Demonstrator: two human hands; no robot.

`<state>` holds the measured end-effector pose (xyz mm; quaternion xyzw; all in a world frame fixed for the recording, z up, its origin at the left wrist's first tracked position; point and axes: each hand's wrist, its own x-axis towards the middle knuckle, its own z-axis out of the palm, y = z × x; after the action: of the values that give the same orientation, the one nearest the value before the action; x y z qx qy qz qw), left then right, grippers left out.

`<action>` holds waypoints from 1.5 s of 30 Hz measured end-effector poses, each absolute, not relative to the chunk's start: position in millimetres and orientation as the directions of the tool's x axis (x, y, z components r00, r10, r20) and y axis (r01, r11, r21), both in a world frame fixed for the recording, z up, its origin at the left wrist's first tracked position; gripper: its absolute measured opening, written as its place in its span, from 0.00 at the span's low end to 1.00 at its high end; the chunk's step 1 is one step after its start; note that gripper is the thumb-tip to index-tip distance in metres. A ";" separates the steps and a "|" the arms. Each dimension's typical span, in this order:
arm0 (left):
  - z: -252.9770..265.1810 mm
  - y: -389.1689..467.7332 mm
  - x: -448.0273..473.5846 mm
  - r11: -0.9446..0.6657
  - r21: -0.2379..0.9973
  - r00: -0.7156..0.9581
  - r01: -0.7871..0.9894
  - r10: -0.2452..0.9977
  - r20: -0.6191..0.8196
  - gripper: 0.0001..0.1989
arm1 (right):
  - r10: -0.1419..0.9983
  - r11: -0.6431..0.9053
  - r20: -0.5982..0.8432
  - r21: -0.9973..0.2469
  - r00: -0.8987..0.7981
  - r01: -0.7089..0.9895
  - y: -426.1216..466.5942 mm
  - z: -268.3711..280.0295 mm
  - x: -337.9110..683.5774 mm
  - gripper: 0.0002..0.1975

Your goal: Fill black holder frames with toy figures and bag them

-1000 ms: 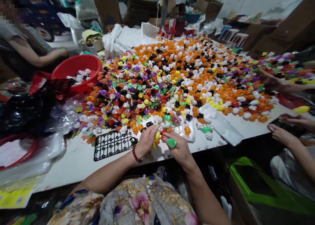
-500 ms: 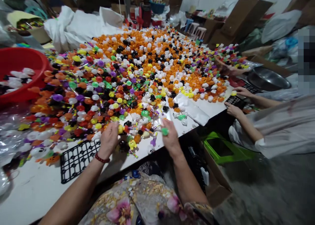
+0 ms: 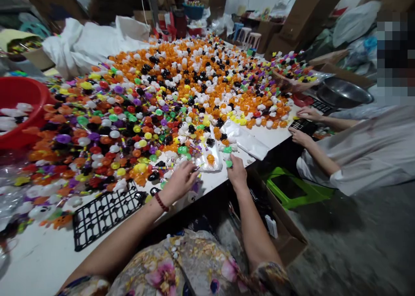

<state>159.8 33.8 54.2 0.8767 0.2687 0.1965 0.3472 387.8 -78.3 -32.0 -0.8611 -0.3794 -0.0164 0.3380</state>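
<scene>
The right hand point(image 3: 237, 173) pinches a green toy piece point(image 3: 228, 163) at its fingertips, the long axis unclear. The left hand point(image 3: 180, 181) curls over toys point(image 3: 140, 168) on the counter point(image 3: 42, 261), its grip hard to tell; far to its left, a red tub point(image 3: 37, 114) holds white pieces point(image 3: 24, 107), and nearer, a black grid tray point(image 3: 108, 221) slants toward its wrist.

The head view faces forward, down the table point(image 3: 40, 255).
</scene>
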 end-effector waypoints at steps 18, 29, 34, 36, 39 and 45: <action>34.6 12.4 188.2 -0.270 0.960 0.835 0.074 0.543 0.089 0.23 | 0.832 -0.011 -0.009 -1.000 0.555 0.000 -86.7 10.5 308.7 0.27; 30.6 10.9 157.2 0.043 0.990 0.688 0.133 0.715 -0.124 0.32 | 0.903 0.061 0.230 -0.905 0.363 0.421 -105.7 30.7 295.2 0.19; 34.5 7.9 154.6 -0.130 0.976 0.665 0.177 0.746 -0.022 0.31 | 0.904 0.141 0.308 -0.871 0.297 0.471 -105.0 39.4 288.6 0.16; 33.8 6.4 153.8 -0.199 0.961 0.657 0.192 0.754 0.025 0.32 | 0.912 0.157 0.315 -0.861 0.263 0.484 -106.3 43.6 287.1 0.15; 32.2 5.0 152.2 -0.266 0.939 0.646 0.220 0.760 0.064 0.33 | 0.934 0.166 0.290 -0.869 0.208 0.466 -108.4 48.4 286.7 0.13; 35.8 3.8 152.1 -0.341 0.886 0.652 0.314 0.756 0.060 0.28 | 0.931 -0.004 0.124 -0.938 0.344 0.347 -107.2 50.4 285.0 0.07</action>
<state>152.1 3.8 35.8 0.7831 0.3413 0.2396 0.4613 285.0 -107.2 50.4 -0.6465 -0.4940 0.2895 0.5041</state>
